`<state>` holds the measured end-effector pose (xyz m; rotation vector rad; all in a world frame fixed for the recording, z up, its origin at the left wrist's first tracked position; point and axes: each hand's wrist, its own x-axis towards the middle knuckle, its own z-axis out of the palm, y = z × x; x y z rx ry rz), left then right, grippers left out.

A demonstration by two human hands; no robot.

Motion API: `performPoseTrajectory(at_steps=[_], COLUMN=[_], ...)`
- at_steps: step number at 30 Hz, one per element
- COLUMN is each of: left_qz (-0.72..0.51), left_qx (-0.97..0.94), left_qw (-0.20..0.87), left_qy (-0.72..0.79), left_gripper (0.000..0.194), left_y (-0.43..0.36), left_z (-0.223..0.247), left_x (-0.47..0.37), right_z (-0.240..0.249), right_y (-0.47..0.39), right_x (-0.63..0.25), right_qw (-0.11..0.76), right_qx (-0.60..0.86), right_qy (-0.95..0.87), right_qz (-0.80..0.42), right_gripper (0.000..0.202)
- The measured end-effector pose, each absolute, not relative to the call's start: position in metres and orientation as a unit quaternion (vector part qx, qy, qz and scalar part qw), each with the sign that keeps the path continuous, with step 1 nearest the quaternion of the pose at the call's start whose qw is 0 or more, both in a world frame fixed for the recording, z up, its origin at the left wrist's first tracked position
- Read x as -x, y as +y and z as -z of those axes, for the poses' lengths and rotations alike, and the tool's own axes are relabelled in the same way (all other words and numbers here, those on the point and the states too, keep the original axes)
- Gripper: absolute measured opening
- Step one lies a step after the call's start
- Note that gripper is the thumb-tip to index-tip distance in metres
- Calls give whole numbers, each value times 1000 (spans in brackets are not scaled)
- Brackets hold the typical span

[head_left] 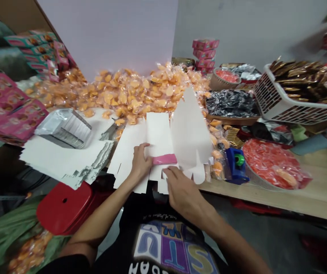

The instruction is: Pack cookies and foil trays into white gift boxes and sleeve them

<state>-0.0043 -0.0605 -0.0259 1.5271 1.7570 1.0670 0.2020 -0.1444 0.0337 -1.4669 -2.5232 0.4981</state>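
A white cardboard box blank (157,133) lies partly folded at the table's front edge, its right panel (190,129) standing up. A pink flap (165,159) is folded over across its middle. My left hand (141,163) rests on the blank at the flap's left end, fingers bent and apart from the thumb. At the near edge, my right hand (179,186) has its fingers closed on a small white flap of the blank, just below the pink strip. The tips of the right fingers are partly hidden.
Wrapped orange pieces (135,91) are heaped behind the blank. To the left, a stack of flat blanks (66,163) bears a silver bundle (66,129). On the right stand a blue tape dispenser (236,165), a bowl of red packets (274,163) and a white basket (297,108). A red stool (63,207) is below.
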Motion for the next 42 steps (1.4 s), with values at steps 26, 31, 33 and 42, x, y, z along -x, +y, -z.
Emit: performPoseTrajectory(at_steps=[26,31,33,42], left_qz=[-655,-624,-603,-579], left_qx=[-490,-485,-499,-639], left_qw=[348,357,358,168], left_qy=[457,497,509,477], left_gripper=[45,39,35,70], left_y=[-104,-100,-100,-54], left_z=[-19,-8,-7,4], left_x=[-33,-42,-37,16], right_z=[-22,-39,-47,-126], right_y=[-75,-68,-68,-94], right_x=[-178,-187,-195,-224], right_qw=[414,268,257,560], right_qx=[415,439,428,235], right_qy=[-804,-844,-841,-601], right_qz=[-101,-152,-209,-520], right_gripper=[35,17,20,54])
